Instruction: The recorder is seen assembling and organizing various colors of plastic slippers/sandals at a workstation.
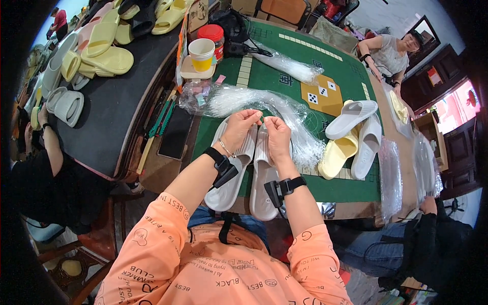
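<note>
My left hand (pixel 240 130) and my right hand (pixel 277 136) meet over the table, fingertips pinched close together. Whatever lies between them is too small to name; a tiny green spot shows there. Just under them rests a pair of pale grey-white slide slippers, the left slipper (pixel 228 184) and the right slipper (pixel 262 192), toes away from me and partly hidden by my hands and wrists. Beyond my fingers spreads a bundle of thin clear plastic strands (pixel 291 113), fanning to white ends at the right. A plastic bag (pixel 203 96) covers its left part.
To the right lie grey slippers (pixel 365 147) and a yellow slipper (pixel 335 156). A yellow-and-white cup (pixel 202 55) and red-lidded jar (pixel 215 38) stand far left, near a green-handled cutter (pixel 165 118). Clear bags (pixel 390 178) line the right edge; co-workers sit around. Slippers (pixel 109 56) heap the left table.
</note>
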A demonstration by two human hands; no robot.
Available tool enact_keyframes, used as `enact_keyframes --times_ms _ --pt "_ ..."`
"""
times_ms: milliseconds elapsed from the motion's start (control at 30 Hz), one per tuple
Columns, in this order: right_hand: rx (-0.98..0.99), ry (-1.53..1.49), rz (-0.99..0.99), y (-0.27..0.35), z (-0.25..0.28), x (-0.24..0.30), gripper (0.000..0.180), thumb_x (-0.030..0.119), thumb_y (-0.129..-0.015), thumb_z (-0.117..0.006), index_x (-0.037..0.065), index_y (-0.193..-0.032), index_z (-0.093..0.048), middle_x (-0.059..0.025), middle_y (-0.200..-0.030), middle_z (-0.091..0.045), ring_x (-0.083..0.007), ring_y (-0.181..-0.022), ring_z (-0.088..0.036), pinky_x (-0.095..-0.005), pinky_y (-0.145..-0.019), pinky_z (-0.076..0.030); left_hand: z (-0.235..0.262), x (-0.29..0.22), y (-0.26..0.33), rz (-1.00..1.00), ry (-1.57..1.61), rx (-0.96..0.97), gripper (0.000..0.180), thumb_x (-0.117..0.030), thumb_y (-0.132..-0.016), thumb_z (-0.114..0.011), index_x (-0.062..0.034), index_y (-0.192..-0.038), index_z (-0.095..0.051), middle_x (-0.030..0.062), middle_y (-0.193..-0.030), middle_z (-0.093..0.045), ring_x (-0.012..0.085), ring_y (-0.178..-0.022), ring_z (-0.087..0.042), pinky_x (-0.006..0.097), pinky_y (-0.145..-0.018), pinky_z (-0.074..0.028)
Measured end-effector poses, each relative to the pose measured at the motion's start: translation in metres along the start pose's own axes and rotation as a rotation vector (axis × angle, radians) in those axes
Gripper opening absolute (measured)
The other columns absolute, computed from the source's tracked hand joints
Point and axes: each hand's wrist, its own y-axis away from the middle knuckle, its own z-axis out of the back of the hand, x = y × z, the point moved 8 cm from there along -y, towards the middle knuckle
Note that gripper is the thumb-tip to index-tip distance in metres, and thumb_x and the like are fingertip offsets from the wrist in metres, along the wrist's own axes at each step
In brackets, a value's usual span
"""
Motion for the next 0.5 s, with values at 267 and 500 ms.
enact_keyframes --times_ms 267,500 --pt "0.045 -0.032 -0.003 -0.001 -0.005 0.003 0.016 0.015 -0.082 -0.055 -0.001 -0.079 -0.058 0.0013 -0.071 -0.057 -0.0031 -0.062 -0.046 -0.0177 -0.055 -0.037 -0.006 -0.001 0.001 0.008 -0.059 0.051 0.015 -0.016 -0.081 -0.057 -0.0040 -0.088 -0.059 -0.0020 -0.074 -0.057 0.0024 -0.061 -0.047 0.014 -0.053 -0.033" --pt "-0.079 0.736 0.384 -0.002 0.005 0.072 0.021 0.015 -0.075 -0.057 0.000 -0.089 -0.054 -0.0142 -0.083 -0.059 -0.0319 -0.079 -0.055 -0.0390 -0.071 -0.042 0.001 0.007 -0.017 0.006 0.024 -0.072 0.011 -0.016 -0.082 -0.054 -0.0057 -0.085 -0.057 -0.0020 -0.070 -0.054 0.0044 -0.058 -0.043 0.018 -0.055 -0.036"
